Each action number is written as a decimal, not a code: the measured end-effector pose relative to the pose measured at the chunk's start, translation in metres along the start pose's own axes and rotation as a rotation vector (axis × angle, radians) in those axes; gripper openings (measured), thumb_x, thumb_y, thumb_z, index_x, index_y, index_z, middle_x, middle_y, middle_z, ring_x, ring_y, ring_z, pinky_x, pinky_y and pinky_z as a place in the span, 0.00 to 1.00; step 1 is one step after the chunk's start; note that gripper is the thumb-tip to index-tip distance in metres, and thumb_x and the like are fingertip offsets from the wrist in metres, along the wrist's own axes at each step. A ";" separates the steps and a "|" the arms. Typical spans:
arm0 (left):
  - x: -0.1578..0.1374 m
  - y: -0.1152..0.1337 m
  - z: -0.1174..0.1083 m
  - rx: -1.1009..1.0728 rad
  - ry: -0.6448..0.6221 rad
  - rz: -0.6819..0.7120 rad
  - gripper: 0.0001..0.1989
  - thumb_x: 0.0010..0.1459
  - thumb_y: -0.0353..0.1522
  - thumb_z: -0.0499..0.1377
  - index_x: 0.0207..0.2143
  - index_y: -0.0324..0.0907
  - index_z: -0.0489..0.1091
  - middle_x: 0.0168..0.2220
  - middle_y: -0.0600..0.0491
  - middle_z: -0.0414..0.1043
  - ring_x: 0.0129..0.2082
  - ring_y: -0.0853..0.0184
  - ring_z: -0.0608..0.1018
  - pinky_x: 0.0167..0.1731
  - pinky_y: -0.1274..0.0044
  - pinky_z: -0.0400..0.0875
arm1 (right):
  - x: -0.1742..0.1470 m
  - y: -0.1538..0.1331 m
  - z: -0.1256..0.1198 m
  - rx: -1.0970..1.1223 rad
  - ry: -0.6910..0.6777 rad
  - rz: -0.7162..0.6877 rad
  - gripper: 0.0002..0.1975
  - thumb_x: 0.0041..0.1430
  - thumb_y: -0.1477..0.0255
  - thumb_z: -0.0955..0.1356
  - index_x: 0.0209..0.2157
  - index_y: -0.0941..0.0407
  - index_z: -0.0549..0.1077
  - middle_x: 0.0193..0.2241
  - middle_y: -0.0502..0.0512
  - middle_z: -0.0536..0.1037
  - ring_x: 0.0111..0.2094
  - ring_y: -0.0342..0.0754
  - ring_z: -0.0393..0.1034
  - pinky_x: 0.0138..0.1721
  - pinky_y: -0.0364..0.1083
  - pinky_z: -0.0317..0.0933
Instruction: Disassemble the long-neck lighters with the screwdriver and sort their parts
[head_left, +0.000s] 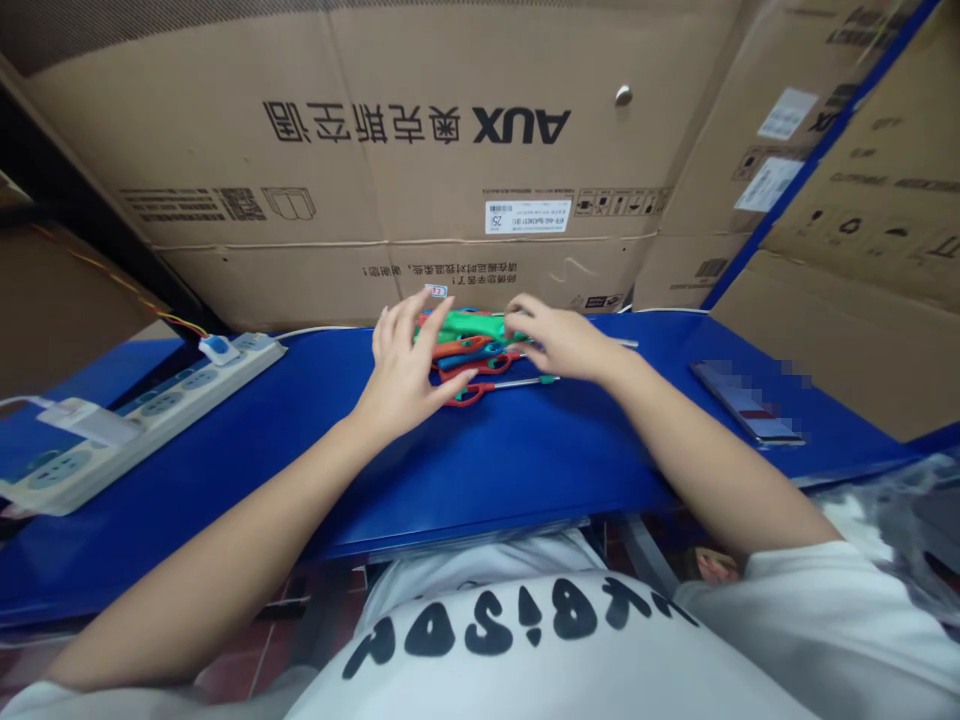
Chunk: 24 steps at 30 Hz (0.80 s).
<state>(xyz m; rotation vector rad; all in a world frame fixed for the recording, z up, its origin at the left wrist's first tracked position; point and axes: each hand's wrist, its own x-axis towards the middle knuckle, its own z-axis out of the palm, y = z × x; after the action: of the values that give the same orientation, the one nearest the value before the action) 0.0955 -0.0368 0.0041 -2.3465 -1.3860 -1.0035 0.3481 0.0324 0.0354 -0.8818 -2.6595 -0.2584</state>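
A pile of scissors lies at the far side of the blue table, below the cardboard. One pair of scissors (469, 390) in front has a red looped handle and a metal blade pointing right, with green at its tip. Behind it are more orange, red and blue handles (461, 348). On top is a bright green, slightly blurred item (472, 326) whose kind I cannot make out. My left hand (405, 365) is at the handle end, fingers spread, holding nothing visible. My right hand (555, 340) has its fingers curled over the green item's right end.
Cardboard panels (420, 210) wall off the back and right of the blue table (480, 470). To the left is a white power strip (180, 405) with plugs and cables. A phone (742, 405) lies on the right. A small label (437, 291) shows behind the pile.
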 end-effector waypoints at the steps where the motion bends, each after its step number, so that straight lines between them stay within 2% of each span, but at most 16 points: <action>1: -0.001 -0.001 0.000 0.045 -0.038 0.052 0.40 0.61 0.45 0.63 0.69 0.45 0.52 0.70 0.39 0.52 0.70 0.45 0.54 0.68 0.50 0.39 | 0.002 -0.014 0.004 -0.002 0.009 -0.093 0.07 0.67 0.71 0.64 0.44 0.56 0.71 0.55 0.62 0.70 0.41 0.50 0.71 0.38 0.46 0.62; 2: -0.001 -0.001 -0.001 0.079 -0.092 0.097 0.38 0.61 0.45 0.63 0.68 0.44 0.54 0.68 0.40 0.58 0.69 0.45 0.57 0.68 0.50 0.37 | 0.003 -0.025 0.009 0.000 0.031 -0.176 0.07 0.68 0.71 0.63 0.43 0.56 0.71 0.54 0.63 0.71 0.46 0.53 0.71 0.40 0.47 0.63; 3: -0.002 -0.001 -0.001 0.101 -0.160 0.126 0.36 0.61 0.45 0.63 0.67 0.44 0.58 0.65 0.41 0.64 0.67 0.47 0.63 0.68 0.52 0.41 | 0.004 -0.034 0.015 0.014 0.056 -0.233 0.08 0.69 0.72 0.62 0.43 0.57 0.71 0.54 0.65 0.71 0.49 0.55 0.70 0.42 0.48 0.64; 4: -0.002 -0.001 -0.001 0.117 -0.233 0.127 0.32 0.62 0.46 0.62 0.64 0.43 0.62 0.61 0.42 0.70 0.63 0.48 0.69 0.67 0.54 0.48 | 0.004 -0.041 0.021 0.041 0.070 -0.266 0.09 0.69 0.71 0.61 0.45 0.57 0.70 0.54 0.65 0.72 0.51 0.55 0.70 0.44 0.49 0.64; 6: -0.003 -0.001 -0.002 0.160 -0.369 0.065 0.24 0.64 0.46 0.60 0.57 0.44 0.70 0.52 0.43 0.78 0.53 0.51 0.78 0.56 0.62 0.66 | 0.002 -0.047 0.031 0.137 0.085 -0.270 0.11 0.70 0.69 0.62 0.50 0.57 0.69 0.54 0.65 0.74 0.51 0.54 0.70 0.46 0.49 0.66; 8: -0.003 0.001 -0.004 0.234 -0.456 -0.017 0.18 0.64 0.44 0.59 0.50 0.44 0.74 0.46 0.44 0.81 0.47 0.52 0.81 0.43 0.69 0.72 | -0.001 -0.046 0.037 0.246 0.077 -0.204 0.15 0.68 0.63 0.66 0.52 0.56 0.69 0.51 0.63 0.77 0.50 0.54 0.72 0.46 0.49 0.66; 10: -0.003 0.003 -0.008 0.317 -0.489 -0.058 0.15 0.64 0.43 0.58 0.45 0.44 0.75 0.42 0.45 0.81 0.43 0.52 0.82 0.36 0.72 0.72 | -0.004 -0.041 0.038 0.339 0.052 -0.119 0.17 0.66 0.60 0.68 0.50 0.55 0.71 0.47 0.60 0.80 0.48 0.53 0.75 0.46 0.48 0.66; 12: -0.001 0.004 -0.011 0.358 -0.505 -0.072 0.16 0.64 0.46 0.58 0.43 0.44 0.75 0.40 0.45 0.82 0.41 0.52 0.83 0.33 0.74 0.70 | -0.005 -0.035 0.037 0.410 0.023 -0.078 0.14 0.68 0.62 0.66 0.48 0.55 0.73 0.44 0.59 0.81 0.45 0.52 0.76 0.46 0.48 0.66; 15: 0.000 0.005 -0.012 0.339 -0.529 -0.083 0.19 0.61 0.49 0.59 0.40 0.44 0.76 0.39 0.46 0.82 0.39 0.52 0.83 0.31 0.74 0.69 | -0.007 -0.032 0.037 0.465 0.021 -0.106 0.13 0.71 0.67 0.62 0.47 0.57 0.74 0.45 0.61 0.81 0.47 0.52 0.75 0.49 0.49 0.66; 19: -0.004 0.008 -0.005 0.239 -0.598 -0.034 0.21 0.60 0.50 0.60 0.43 0.43 0.76 0.38 0.45 0.81 0.38 0.55 0.83 0.32 0.75 0.69 | -0.009 -0.042 0.046 0.468 0.013 -0.154 0.12 0.71 0.68 0.63 0.47 0.57 0.74 0.46 0.62 0.80 0.47 0.51 0.74 0.50 0.50 0.66; 24: -0.010 0.011 -0.001 0.170 -0.675 0.018 0.15 0.67 0.42 0.54 0.43 0.43 0.76 0.35 0.45 0.81 0.33 0.57 0.83 0.29 0.76 0.67 | -0.007 -0.053 0.048 0.422 -0.066 -0.134 0.13 0.70 0.66 0.64 0.42 0.59 0.76 0.39 0.61 0.79 0.40 0.50 0.74 0.42 0.47 0.67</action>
<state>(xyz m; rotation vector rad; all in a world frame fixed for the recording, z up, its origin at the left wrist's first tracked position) 0.1012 -0.0494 -0.0002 -2.6670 -1.5652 -0.0519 0.3088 -0.0007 -0.0154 -0.5859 -2.6860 0.2986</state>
